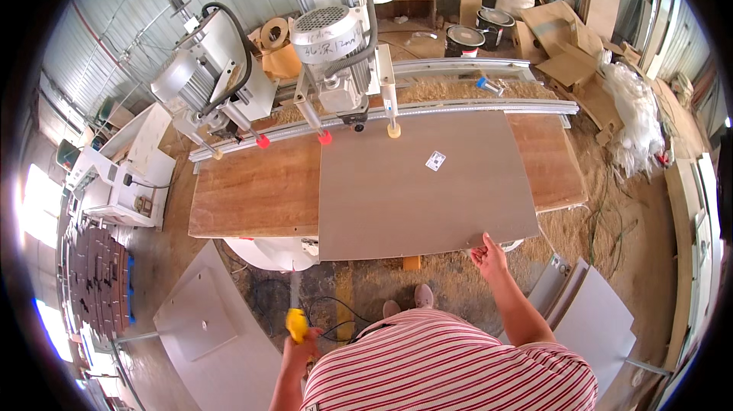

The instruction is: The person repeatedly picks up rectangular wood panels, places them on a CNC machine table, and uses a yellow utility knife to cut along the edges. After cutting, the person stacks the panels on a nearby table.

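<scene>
A flat grey-brown panel (424, 190) lies on the wooden machine table, its near edge overhanging the front. My right hand (489, 258) grips that edge near the right corner, thumb on top and fingers beneath. Down at the left, clear of the panel, my left hand (303, 346) is closed round a yellow tool (296, 325). A narrow grey part seems to extend forward from it; its exact kind cannot be made out. A small white label (435, 161) sits on the panel. Above its far left edge stands a drilling head (332, 45) with red and yellow-tipped rods.
A second drilling head (195, 79) stands to the left. An aluminium rail (458, 106) runs along the table's back. Grey panels are stacked at the lower left (206, 327) and lower right (592, 327). Cables and sawdust cover the floor; cardboard (573, 67) and paint buckets (463, 38) sit behind.
</scene>
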Available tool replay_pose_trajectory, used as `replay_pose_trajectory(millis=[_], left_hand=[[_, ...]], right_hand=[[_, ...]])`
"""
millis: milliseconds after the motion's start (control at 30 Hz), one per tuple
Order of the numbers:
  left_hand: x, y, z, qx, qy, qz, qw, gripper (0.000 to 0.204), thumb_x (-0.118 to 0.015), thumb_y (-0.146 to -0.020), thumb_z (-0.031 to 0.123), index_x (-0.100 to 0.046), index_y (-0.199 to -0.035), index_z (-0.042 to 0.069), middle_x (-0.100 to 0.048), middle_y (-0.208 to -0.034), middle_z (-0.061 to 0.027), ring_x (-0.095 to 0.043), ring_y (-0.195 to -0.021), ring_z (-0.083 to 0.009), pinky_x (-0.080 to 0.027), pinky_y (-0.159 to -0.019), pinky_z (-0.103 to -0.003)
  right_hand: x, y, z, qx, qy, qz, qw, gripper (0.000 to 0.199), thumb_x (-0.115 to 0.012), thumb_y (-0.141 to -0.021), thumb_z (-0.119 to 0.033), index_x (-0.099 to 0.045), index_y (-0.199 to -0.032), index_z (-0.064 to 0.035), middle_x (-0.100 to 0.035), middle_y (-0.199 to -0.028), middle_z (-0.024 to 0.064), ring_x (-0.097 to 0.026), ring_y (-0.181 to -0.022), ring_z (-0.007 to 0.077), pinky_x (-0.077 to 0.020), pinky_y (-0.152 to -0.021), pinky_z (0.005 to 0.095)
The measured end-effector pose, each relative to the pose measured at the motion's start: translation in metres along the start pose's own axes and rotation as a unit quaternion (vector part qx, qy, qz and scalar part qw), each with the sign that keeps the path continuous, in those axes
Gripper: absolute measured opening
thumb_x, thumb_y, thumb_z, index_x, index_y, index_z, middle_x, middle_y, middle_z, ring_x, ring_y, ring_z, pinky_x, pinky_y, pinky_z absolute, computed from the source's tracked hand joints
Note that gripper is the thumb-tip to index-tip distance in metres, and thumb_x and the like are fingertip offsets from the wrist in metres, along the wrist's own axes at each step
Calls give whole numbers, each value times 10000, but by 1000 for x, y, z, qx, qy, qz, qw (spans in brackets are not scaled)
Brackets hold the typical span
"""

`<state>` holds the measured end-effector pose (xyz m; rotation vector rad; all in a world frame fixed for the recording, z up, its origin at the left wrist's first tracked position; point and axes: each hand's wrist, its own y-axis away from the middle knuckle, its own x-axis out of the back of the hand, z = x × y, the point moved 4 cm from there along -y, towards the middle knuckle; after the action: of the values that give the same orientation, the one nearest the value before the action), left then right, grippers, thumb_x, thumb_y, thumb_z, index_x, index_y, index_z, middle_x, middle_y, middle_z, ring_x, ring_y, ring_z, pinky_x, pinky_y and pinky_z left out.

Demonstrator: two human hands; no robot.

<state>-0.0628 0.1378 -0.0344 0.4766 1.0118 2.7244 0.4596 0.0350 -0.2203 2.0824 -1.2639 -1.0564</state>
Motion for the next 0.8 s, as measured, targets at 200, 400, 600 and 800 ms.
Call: replay_pose_trajectory(millis=[200,400,600,800], left_hand=[[-13,10,1,36,20,-161,986,247,-613,-968,175,-640,-1138,-2,-550,-677,28,-521,-595,-70,-411,-550,-235],[-7,-2,-11,21,76,-189,979,368,-619,-967,154,-522,-1301,34,-672,-954,-54,-637,-919,-151,-511,-831,-282],[16,-14,-12,35,37,-209,977,336,-600,-980,178,-524,-1277,40,-683,-1031,-105,-665,-960,-191,-527,-860,-308],[51,-24,-15,27,9,-229,973,327,-592,-985,193,-523,-1264,37,-685,-1023,-120,-665,-934,-187,-531,-848,-302]], right_hand=[[7,-14,10,-15,-24,-8,1000,270,-694,-900,-360,-543,-1058,-202,-588,-833,-17,-584,-759,150,-508,-793,381],[-11,-1,8,4,7,25,1000,266,-704,-897,-360,-548,-1011,-178,-565,-841,-3,-558,-756,153,-509,-774,366],[-26,0,23,18,8,66,998,304,-726,-884,-334,-547,-1045,-147,-551,-889,47,-552,-757,188,-537,-850,414],[-97,15,94,0,-17,-1,1000,333,-736,-877,-277,-568,-1099,-95,-579,-963,93,-593,-799,238,-587,-816,439]])
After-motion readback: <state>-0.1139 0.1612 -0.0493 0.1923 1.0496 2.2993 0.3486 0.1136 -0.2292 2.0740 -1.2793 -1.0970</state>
